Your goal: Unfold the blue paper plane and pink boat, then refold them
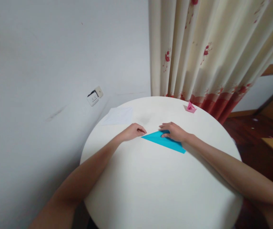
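While the right hand (174, 132) presses flat, fingers spread, on the folded blue paper triangle (165, 141) near the middle of the round white table (150, 190), the left hand (133, 131) rests loosely curled at its pointed tip. Toward the far edge lie a white sheet (118, 115) and a small pink folded figure (191, 108).

The folded triangular sheet of paper (163, 141) near the middle of the tabletop is bright turquoise blue, plain and unpatterned. The round tabletop (155, 184) itself is a plain cream white. Near its far right edge sits a small folded paper figure (191, 107) in pink. By the far left edge lies a flat sheet of paper (118, 115) in white. The hanging fabric curtain (210, 51) is cream with scattered red flower prints and a red band along its hem. The wall (55, 63) is pale grey-white.
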